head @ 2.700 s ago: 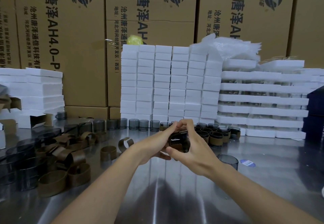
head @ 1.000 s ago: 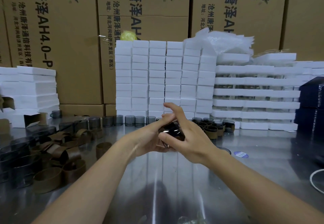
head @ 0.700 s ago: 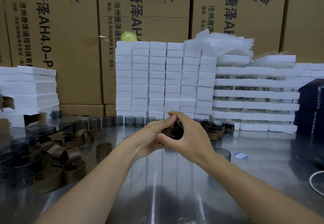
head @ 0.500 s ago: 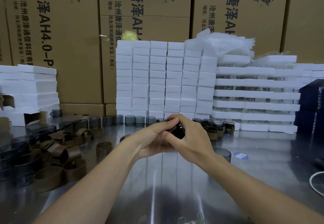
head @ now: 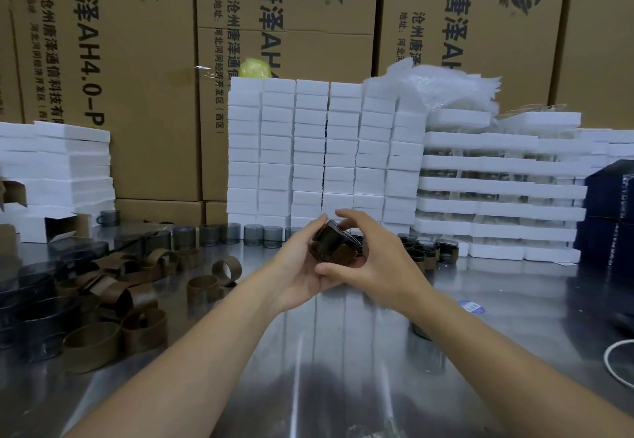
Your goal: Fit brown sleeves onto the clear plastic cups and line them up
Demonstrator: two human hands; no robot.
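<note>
Both hands are held up over the steel table [head: 343, 362], just in front of the white foam stack [head: 326, 152]. The left hand [head: 298, 267] grips a smoky clear cup [head: 332, 234] tilted on its side, fingers curled round its wall. The right hand [head: 377, 259] grips the brown sleeve [head: 338, 255] wrapped round the cup's lower half, with the thumb on the band's edge and the fingers arched over the rim. The sleeve looks partly on, not yet squared. Judgement: the cup is light, thin-walled and slick, and likely to flex or crack if squeezed at the open mouth, so hold it by the base and wall. The sleeve is a springy split band, so push evenly on its edge, not on one corner. Bare cups [head: 219, 233] stand in a row at the foot of the stack towards its left. Sleeved cups [head: 429, 252] are grouped at its right foot. Loose sleeves [head: 113, 297] are heaped well to the left of the stack.
</note>
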